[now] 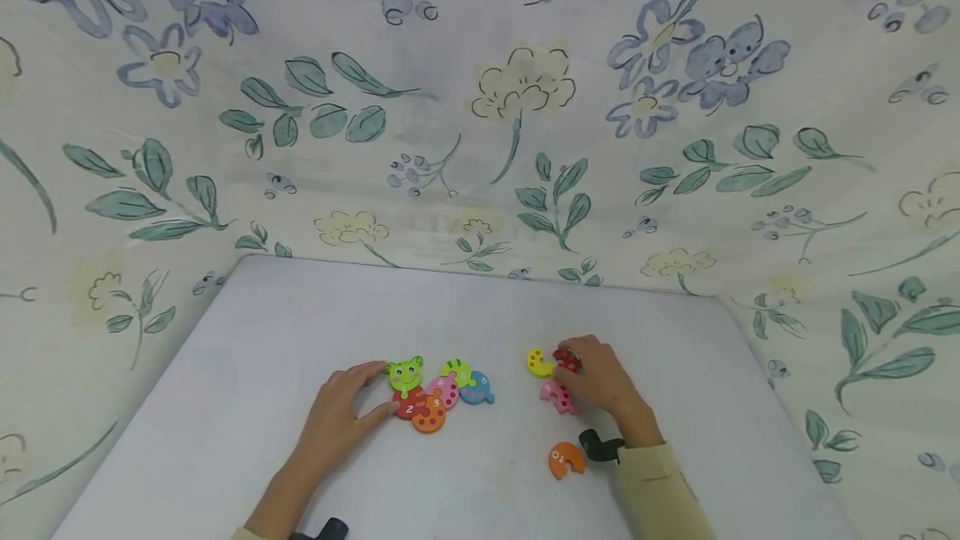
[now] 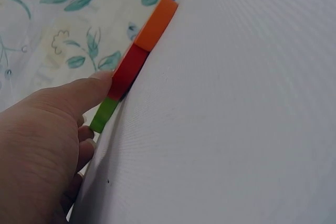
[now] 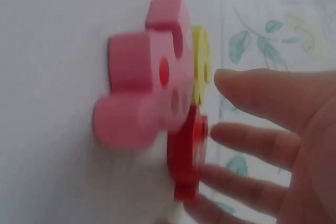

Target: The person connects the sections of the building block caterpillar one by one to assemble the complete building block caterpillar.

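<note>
A chain of joined puzzle pieces lies mid-table: a green frog head, a red piece, an orange one, then pink, striped green and blue. My left hand touches it, fingertips by the frog head and thumb against the red piece. To the right, my right hand lies with straight fingers on a loose red piece, between a yellow piece and a pink one. The right wrist view is blurred: red piece at the fingertips, pink piece beside it.
A loose orange piece lies near my right wrist. The white table is closed in on three sides by floral cloth. Black wrist cameras sit on both forearms.
</note>
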A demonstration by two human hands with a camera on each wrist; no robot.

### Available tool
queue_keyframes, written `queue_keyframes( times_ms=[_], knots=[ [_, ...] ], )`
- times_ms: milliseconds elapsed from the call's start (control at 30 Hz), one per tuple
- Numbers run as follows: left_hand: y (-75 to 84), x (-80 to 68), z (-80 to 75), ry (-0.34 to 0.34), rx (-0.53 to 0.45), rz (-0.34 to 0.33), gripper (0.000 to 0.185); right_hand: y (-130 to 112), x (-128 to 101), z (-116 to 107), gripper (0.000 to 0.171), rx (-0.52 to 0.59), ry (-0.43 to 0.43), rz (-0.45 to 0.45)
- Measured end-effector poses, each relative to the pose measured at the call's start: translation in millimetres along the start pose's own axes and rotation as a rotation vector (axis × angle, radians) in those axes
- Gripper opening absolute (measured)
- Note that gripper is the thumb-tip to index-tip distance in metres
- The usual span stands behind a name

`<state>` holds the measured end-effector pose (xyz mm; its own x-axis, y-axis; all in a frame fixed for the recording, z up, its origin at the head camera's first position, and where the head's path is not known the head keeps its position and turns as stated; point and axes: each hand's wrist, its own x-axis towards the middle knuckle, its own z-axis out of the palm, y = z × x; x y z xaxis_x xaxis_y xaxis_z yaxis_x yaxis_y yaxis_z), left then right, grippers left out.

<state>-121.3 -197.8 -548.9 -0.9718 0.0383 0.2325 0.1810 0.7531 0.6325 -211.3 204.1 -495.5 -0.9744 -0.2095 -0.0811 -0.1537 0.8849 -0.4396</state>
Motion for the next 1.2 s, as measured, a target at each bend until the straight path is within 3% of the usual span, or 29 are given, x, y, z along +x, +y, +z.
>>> queue_keyframes(
  times_ms=[200, 333, 667, 733, 933, 1067, 1200],
  knots=[
    [-2.6, 0.0, 3.0, -0.005, -0.014, 0.011, 0.067, -20, 4, 9, 0.042, -0.146, 0.075, 0.041],
    [-3.5, -1.0, 3.5, -0.004, -0.012, 0.015, 0.066, -35, 7, 12, 0.032, -0.208, 0.09, 0.001],
    [-4.3, -1.2, 3.8, -0.011, -0.027, -0.011, 0.064, -64, -2, 16, 0.023, -0.23, -0.036, -0.113],
    [-4.1, -1.1, 3.6, -0.01, -0.02, -0.01, 0.064, -65, -3, 18, 0.027, -0.235, -0.017, -0.11],
    [-4.0, -1.1, 2.6, -0.005, -0.004, -0.005, 0.063, -66, -1, 22, 0.062, -0.279, 0.02, -0.028],
    [-5.8, -1.4, 2.9, -0.007, -0.005, -0.008, 0.063, -67, -1, 25, 0.061, -0.29, -0.032, -0.003],
    [-7.2, -1.2, 2.8, -0.005, -0.008, -0.002, 0.063, -66, 0, 29, 0.055, -0.277, -0.026, -0.015]
  ],
)
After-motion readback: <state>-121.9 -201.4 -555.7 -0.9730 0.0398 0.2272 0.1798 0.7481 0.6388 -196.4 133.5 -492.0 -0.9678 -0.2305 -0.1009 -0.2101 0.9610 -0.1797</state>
